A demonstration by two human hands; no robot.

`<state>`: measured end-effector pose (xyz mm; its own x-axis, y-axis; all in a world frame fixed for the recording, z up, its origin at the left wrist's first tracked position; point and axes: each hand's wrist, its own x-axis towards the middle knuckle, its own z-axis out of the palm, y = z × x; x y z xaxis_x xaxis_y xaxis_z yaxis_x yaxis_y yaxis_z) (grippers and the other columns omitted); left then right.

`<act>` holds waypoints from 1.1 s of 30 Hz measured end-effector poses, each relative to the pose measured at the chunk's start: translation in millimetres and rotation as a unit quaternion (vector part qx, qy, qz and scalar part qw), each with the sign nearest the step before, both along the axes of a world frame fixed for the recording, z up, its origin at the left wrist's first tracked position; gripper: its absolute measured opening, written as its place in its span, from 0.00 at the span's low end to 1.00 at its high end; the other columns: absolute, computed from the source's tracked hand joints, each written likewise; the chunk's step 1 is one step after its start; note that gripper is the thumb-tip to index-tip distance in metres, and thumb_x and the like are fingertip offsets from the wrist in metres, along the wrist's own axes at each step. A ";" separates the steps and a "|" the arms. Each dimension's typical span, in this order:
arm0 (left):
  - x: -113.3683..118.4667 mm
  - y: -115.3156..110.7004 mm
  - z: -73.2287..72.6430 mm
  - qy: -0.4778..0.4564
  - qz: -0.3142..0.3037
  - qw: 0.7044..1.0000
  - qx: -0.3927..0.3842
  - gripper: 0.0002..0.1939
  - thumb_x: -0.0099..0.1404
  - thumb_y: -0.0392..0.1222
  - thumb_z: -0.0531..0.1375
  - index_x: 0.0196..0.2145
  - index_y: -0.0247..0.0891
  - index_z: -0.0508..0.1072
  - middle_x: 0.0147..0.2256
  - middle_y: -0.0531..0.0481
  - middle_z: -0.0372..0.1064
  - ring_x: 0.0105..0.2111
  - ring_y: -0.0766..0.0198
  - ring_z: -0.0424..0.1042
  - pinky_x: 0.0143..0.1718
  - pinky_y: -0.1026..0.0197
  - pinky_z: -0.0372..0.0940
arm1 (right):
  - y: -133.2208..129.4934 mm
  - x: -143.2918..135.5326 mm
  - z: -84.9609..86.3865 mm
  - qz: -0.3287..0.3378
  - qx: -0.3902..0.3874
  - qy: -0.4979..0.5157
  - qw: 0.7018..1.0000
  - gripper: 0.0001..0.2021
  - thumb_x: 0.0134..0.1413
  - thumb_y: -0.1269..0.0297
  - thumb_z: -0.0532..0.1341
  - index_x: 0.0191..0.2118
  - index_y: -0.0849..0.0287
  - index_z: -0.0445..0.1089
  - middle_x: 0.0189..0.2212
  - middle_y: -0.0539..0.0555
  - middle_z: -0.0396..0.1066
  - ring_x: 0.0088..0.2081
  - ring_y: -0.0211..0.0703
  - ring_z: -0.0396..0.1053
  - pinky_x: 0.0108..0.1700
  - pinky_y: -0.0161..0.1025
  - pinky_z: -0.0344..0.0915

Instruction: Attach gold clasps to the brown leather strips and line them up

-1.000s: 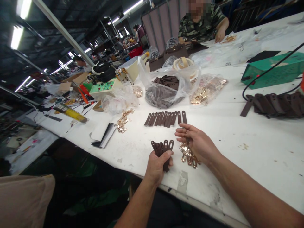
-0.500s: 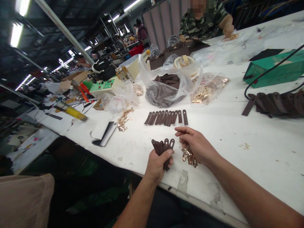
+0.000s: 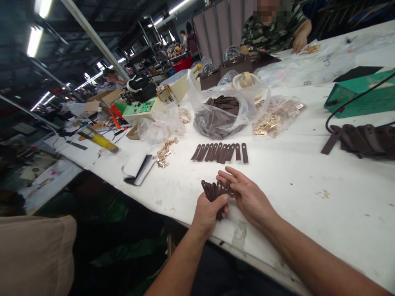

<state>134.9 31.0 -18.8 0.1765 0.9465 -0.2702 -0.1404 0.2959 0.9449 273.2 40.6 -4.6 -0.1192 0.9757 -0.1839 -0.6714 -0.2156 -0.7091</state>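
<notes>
A fanned bunch of dark brown leather tabs, each with a slot near its rounded end, is gripped in my left hand, thumb pressed on top. My right hand meets the right side of that bunch, thumb and forefinger closed at the end of one tab. A small shiny bit shows at those fingertips, too small to make out; the other fingers stretch forward. Beyond both hands, a row of similar brown tabs lies on the white table.
Gold metal pieces lie left of the row, near a folded black-and-white card. Behind stand a plastic bag of brown tabs and a bag of gold pieces. More tabs and a green box are right. A co-worker sits opposite.
My right hand has moved left from above loose gold pieces to the tabs in my left hand. Those gold pieces no longer show. The view has shifted slightly.
</notes>
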 end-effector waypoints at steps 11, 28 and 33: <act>3.3 -2.2 -1.8 0.018 0.031 0.999 0.020 0.13 0.59 0.44 0.68 0.30 0.33 0.70 0.16 0.56 0.63 0.15 0.72 0.57 0.17 0.68 0.51 | 1.7 21.8 11.1 0.061 0.035 -0.352 0.933 0.15 0.54 0.59 0.63 0.47 0.57 0.73 0.40 0.56 0.78 0.36 0.45 0.76 0.34 0.37 0.71; -2.2 -0.8 3.7 -0.017 0.016 1.000 -0.013 0.15 0.59 0.46 0.67 0.37 0.30 0.76 0.18 0.53 0.66 0.16 0.72 0.58 0.18 0.68 0.51 | 9.1 46.9 20.4 0.067 0.065 -0.309 0.947 0.14 0.50 0.54 0.68 0.35 0.60 0.76 0.25 0.50 0.73 0.25 0.37 0.67 0.26 0.34 0.65; -4.1 -0.8 0.2 -0.017 0.002 1.000 -0.006 0.14 0.60 0.45 0.66 0.36 0.30 0.76 0.18 0.53 0.66 0.16 0.72 0.59 0.18 0.67 0.51 | 6.9 39.8 16.7 0.079 0.058 -0.348 0.932 0.12 0.51 0.54 0.67 0.35 0.58 0.77 0.25 0.51 0.74 0.23 0.38 0.68 0.22 0.33 0.64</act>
